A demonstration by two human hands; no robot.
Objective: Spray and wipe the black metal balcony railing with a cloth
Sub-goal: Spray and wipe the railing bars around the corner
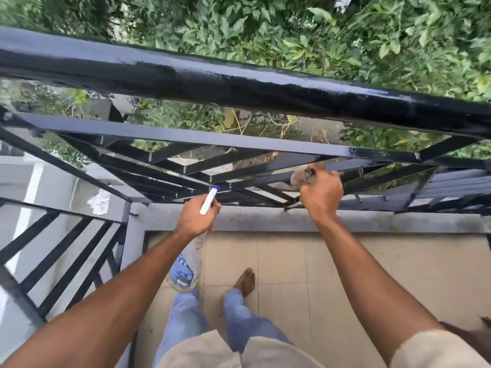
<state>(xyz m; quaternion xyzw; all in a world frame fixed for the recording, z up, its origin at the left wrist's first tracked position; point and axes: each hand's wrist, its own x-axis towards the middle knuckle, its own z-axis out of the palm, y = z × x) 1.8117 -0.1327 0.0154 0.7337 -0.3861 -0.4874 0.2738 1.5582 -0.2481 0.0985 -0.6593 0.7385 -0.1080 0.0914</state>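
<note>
Railing (239,83) spans ahead, foliage (318,35) beyond; left hand (195,217) with spray bottle (183,272) sits left of right hand (321,193), cloth (300,176) against lower bars.

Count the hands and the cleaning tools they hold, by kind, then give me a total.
Hands: 2, the left hand and the right hand
Spray bottle: 1, gripped by the left hand
Cloth: 1, bunched in the right hand
Total: 4
</note>
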